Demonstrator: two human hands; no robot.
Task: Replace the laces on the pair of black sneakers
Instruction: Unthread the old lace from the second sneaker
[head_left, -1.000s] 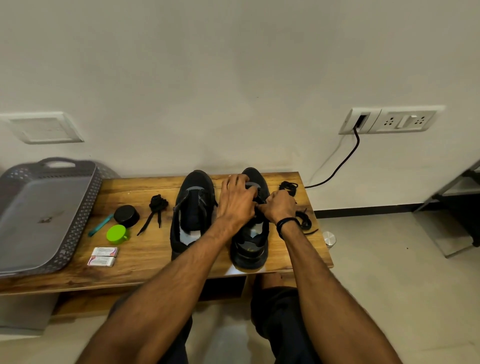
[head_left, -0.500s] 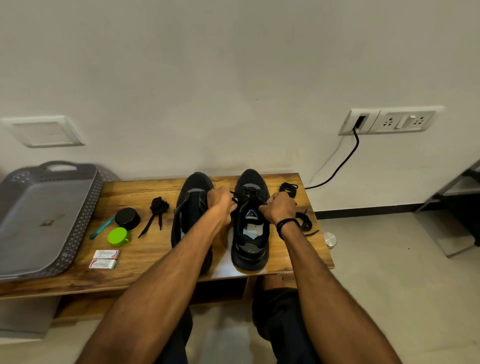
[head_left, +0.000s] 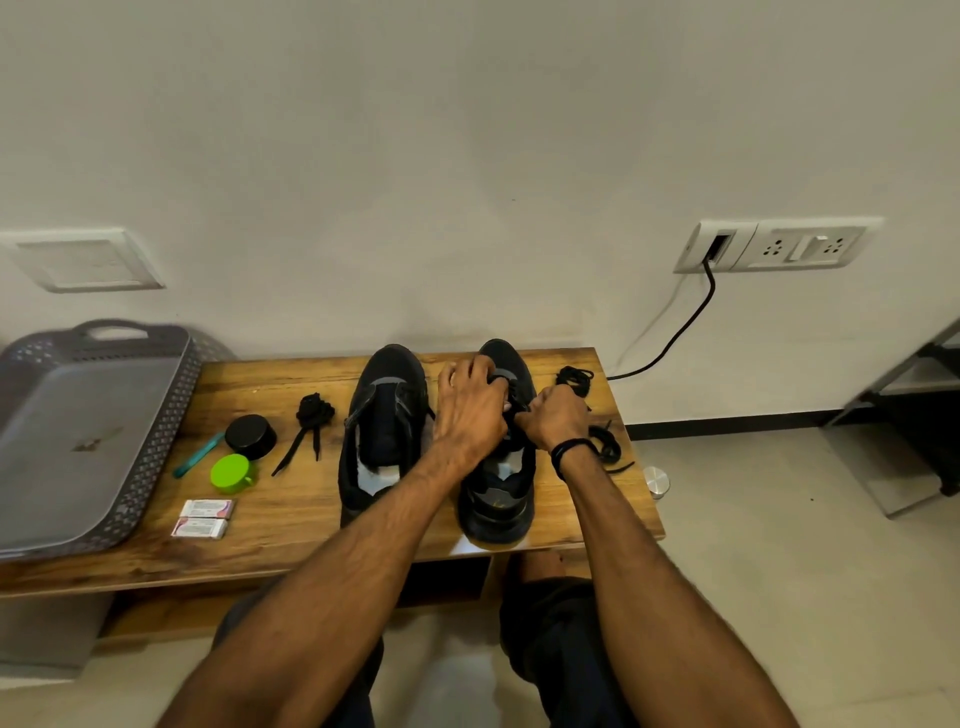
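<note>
Sitting at a low wooden table (head_left: 291, 499), the person is working on the black sneaker on the right (head_left: 493, 499), which is standing near the table's front edge with its toe pointing toward the wall. The left hand (head_left: 470, 410) is reaching over that shoe's lacing, its fingers curling down and pinching the thin black lace (head_left: 514, 400) there. The right hand (head_left: 553, 418), wearing a black wristband (head_left: 571, 449), is clenching around the same lace just beside the shoe's outer edge. The other black sneaker (head_left: 382, 431) is lying just to the left, its tongue folding open and no lace showing on it. A bundled black shoelace (head_left: 310, 415) is resting left of the pair, and loose black lace coils (head_left: 574, 375) are sitting at the table's right end. A round black tin (head_left: 250, 436), a green plastic cap (head_left: 231, 473), a teal stick (head_left: 197, 454) and two small white packets (head_left: 202, 517) are lying beside a grey perforated plastic tray (head_left: 156, 457).
</note>
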